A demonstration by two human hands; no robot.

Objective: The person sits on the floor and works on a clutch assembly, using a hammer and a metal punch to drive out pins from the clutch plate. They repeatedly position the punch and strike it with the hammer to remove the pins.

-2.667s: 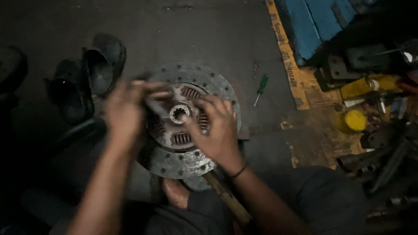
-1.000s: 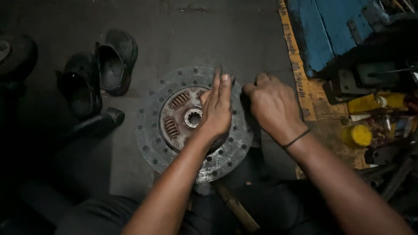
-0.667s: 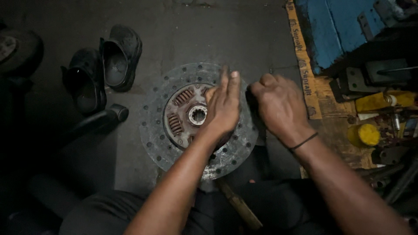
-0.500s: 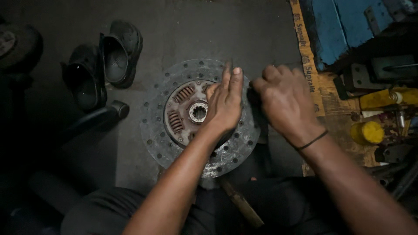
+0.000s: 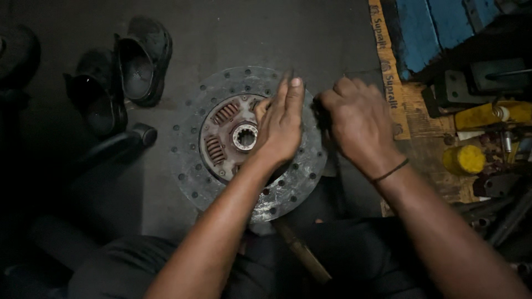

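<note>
Your left hand (image 5: pixel 281 126) lies flat, fingers straight and together, pressed palm-down on the clutch disc (image 5: pixel 247 142); it grips nothing, only rests on the metal. Your right hand (image 5: pixel 357 123) sits just beside it at the disc's right edge, knuckles up and fingers curled under. Whether it has hold of anything, you cannot tell, since the fingers hide what is beneath them.

The disc lies flat directly under your left palm. It is a round grey plate, its outer friction ring dotted with rivet holes and worn dull. Left of your palm the rusty centre plate shows short coil springs set in slots around a bright toothed hub (image 5: pixel 244 137). The near edge of the ring looks scuffed and pale.

The disc rests on a dark concrete floor (image 5: pixel 266 39). Well to the left of your left hand stand a pair of dark sandals (image 5: pixel 119 75). Beyond your right hand a blue painted block (image 5: pixel 438 25) rises above a worn wooden board (image 5: pixel 426 119), and further right sits a yellow can (image 5: pixel 463 159) among dim tools. Near your body, below the disc, a wooden handle (image 5: pixel 302 252) pokes out.
</note>
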